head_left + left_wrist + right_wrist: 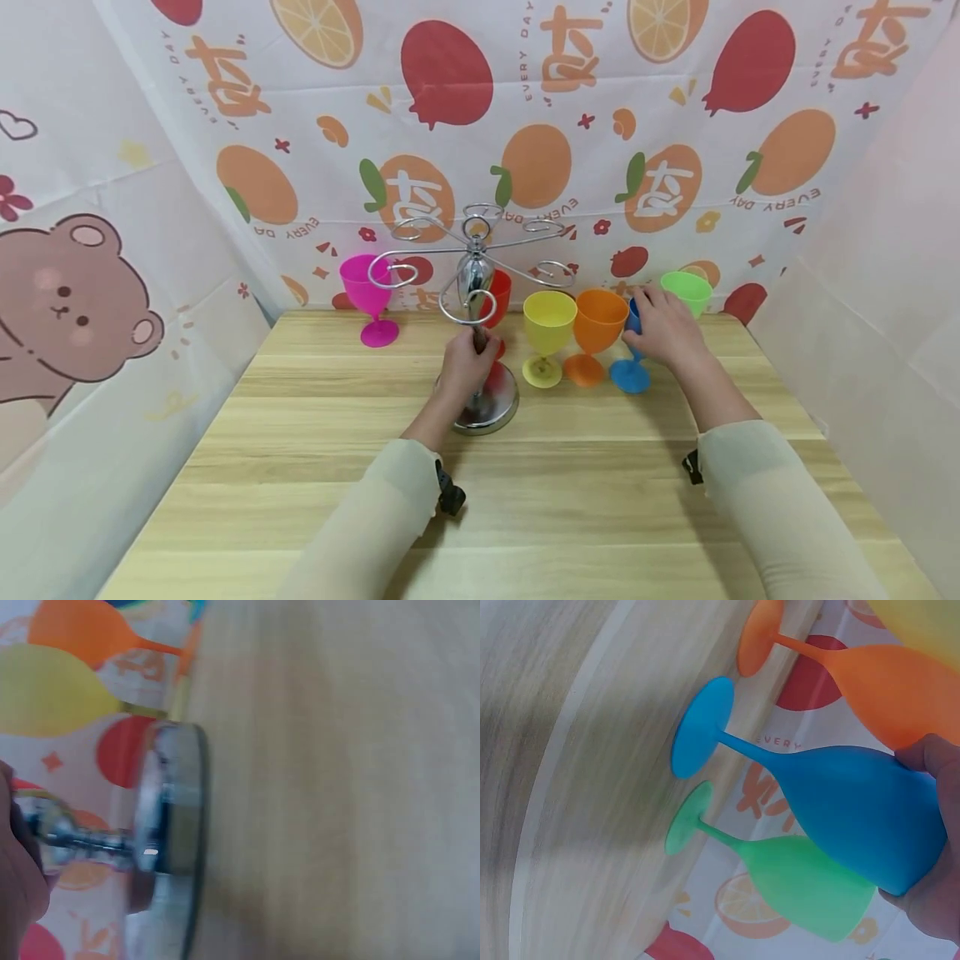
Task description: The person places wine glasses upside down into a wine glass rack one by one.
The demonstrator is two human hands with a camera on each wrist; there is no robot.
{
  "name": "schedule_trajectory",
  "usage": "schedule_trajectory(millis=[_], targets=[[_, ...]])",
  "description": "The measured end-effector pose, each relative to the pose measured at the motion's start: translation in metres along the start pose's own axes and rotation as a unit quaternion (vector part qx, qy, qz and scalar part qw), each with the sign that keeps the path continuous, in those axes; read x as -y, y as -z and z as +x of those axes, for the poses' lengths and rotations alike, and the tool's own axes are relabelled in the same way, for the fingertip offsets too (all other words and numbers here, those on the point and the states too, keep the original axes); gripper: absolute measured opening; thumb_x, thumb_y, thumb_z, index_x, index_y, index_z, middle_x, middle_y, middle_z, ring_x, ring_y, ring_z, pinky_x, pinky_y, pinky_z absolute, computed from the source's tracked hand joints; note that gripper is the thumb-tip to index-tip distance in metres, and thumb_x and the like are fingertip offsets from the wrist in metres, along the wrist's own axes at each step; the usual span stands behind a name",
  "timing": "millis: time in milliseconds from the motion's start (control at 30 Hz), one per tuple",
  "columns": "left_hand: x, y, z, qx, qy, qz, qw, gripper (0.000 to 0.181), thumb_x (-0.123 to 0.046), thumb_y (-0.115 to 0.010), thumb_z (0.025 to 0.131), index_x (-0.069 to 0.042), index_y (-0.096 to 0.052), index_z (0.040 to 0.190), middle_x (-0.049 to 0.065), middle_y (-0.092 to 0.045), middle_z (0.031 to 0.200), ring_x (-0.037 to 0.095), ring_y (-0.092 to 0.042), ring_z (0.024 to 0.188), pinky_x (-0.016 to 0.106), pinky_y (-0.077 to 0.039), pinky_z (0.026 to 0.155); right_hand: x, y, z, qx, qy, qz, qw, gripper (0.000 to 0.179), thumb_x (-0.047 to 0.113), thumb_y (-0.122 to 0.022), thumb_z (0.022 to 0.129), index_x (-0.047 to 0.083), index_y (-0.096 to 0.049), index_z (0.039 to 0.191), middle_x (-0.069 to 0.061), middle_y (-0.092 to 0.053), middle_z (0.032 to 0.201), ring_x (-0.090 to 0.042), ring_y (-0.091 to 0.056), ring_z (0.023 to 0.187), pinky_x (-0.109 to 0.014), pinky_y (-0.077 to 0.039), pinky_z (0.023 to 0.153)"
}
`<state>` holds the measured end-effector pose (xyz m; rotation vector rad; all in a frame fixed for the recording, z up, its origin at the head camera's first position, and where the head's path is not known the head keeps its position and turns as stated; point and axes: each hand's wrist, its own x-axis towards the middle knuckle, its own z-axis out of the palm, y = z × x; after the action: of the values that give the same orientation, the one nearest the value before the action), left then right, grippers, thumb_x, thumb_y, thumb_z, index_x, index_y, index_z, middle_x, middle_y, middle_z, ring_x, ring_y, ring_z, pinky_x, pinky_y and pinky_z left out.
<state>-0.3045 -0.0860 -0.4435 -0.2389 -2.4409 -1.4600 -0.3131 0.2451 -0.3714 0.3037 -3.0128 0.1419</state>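
Observation:
My left hand [467,363] grips the stem of a chrome rack [476,271] with curled wire loops on top. The rack's round base [176,840] stands on the wooden table. Off to the right, my right hand [667,325] holds a blue goblet [855,802] by its bowl, thumb on one side and fingers on the other. An orange goblet [600,321] stands just left of the blue one, and a green goblet [688,290] is behind it on the right.
A yellow goblet [550,325] stands between the rack and the orange goblet. Behind the rack is a red goblet [501,292], partly hidden. A magenta goblet [367,287] stands at the back left. A fruit-print cloth [585,108] hangs along the table's [315,500] back edge.

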Motion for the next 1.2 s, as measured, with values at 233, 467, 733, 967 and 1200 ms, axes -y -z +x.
schedule_trajectory(millis=[233,467,733,967,1200], targets=[[0.015,-0.009,0.001,-0.065,-0.024,-0.007,0.9976,0.037,-0.032,-0.068,0.093,-0.012,-0.049,0.068,-0.001,-0.042,0.059,0.016,-0.042,0.056,0.026,-0.032,0.049,0.003,0.000,-0.001,-0.018,0.016,-0.012,0.9997,0.064,0.031,-0.042,0.097,-0.002,-0.030,0.150,-0.026,-0.030,0.152,-0.048,-0.028,0.137,-0.058,-0.020,0.117],[0.017,-0.015,-0.001,-0.065,-0.015,-0.018,0.9976,0.035,-0.034,-0.067,0.093,-0.013,-0.051,0.071,-0.001,-0.043,0.060,0.016,-0.044,0.059,0.025,-0.034,0.051,0.001,-0.001,-0.004,-0.025,0.006,-0.002,0.9997,0.058,0.028,-0.030,0.099,-0.001,-0.034,0.149,-0.026,-0.031,0.151,-0.049,-0.028,0.134,-0.063,-0.024,0.114],[0.019,-0.017,-0.002,-0.069,-0.017,-0.018,0.9973,0.030,-0.032,-0.067,0.093,-0.012,-0.054,0.075,0.001,-0.044,0.062,0.019,-0.045,0.060,0.027,-0.034,0.053,0.000,-0.002,-0.003,-0.023,0.000,0.006,0.9997,0.059,0.029,-0.029,0.099,-0.003,-0.035,0.147,-0.027,-0.033,0.150,-0.048,-0.028,0.135,-0.058,-0.019,0.117],[0.020,-0.017,-0.002,-0.066,-0.007,-0.021,0.9976,0.030,-0.030,-0.068,0.092,-0.012,-0.053,0.074,0.000,-0.044,0.063,0.018,-0.045,0.062,0.027,-0.034,0.054,0.000,-0.004,-0.002,-0.035,-0.006,0.018,0.9992,0.060,0.031,-0.032,0.097,-0.004,-0.036,0.146,-0.027,-0.035,0.148,-0.046,-0.028,0.137,-0.060,-0.021,0.116],[0.019,-0.016,-0.001,-0.055,-0.015,0.007,0.9983,0.023,-0.034,-0.062,0.096,-0.013,-0.057,0.087,0.002,-0.047,0.068,0.020,-0.047,0.065,0.030,-0.037,0.057,-0.001,-0.005,-0.002,-0.039,-0.011,0.016,0.9991,0.059,0.032,-0.034,0.097,0.000,-0.035,0.147,-0.025,-0.036,0.146,-0.046,-0.031,0.134,-0.064,-0.025,0.112]])
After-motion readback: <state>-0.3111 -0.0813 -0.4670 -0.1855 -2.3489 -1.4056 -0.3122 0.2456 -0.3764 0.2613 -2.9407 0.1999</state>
